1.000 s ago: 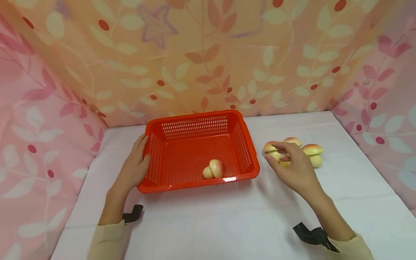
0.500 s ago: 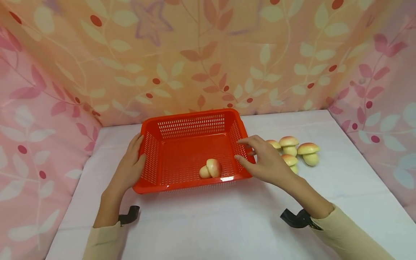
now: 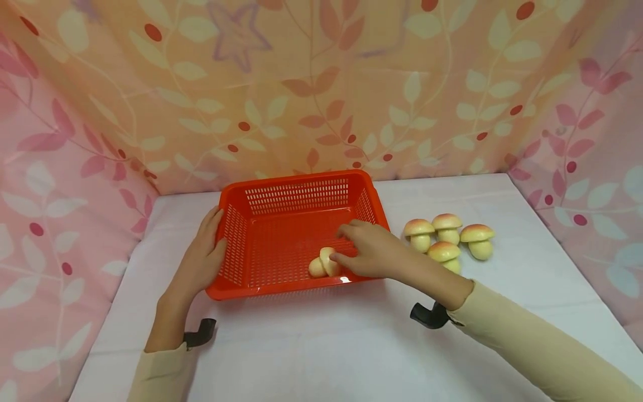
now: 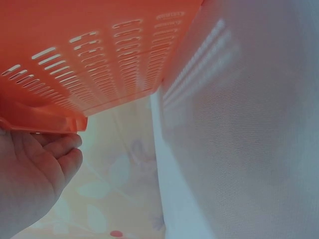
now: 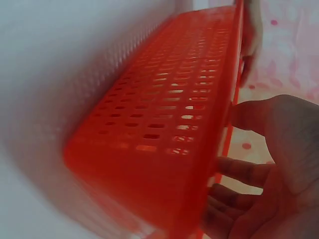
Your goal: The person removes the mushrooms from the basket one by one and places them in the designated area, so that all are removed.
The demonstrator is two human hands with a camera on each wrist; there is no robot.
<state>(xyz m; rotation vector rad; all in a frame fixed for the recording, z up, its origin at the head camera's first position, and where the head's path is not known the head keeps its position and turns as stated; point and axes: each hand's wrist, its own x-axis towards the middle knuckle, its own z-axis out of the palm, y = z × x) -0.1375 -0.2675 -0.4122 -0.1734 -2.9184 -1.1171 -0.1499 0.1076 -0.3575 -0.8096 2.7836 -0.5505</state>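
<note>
A red plastic basket stands on the white table with one mushroom lying on its side inside, pale with a reddish cap. My left hand holds the basket's left rim; in the left wrist view its fingers lie beneath the rim. My right hand reaches over the right side into the basket, fingers spread and loosely bent. Its thumb overlaps the mushroom's cap in the head view. The right wrist view shows the right hand beyond the basket's rim, mushroom hidden there.
Several more mushrooms with yellow-red caps stand in a cluster right of the basket. A flowered orange curtain closes off the back, with pink flowered cloth on both sides. The white tabletop spreads in front of the basket.
My right hand has moved left from over the mushroom cluster, across the basket's right rim, to the mushroom inside. The left hand stays on the left rim.
</note>
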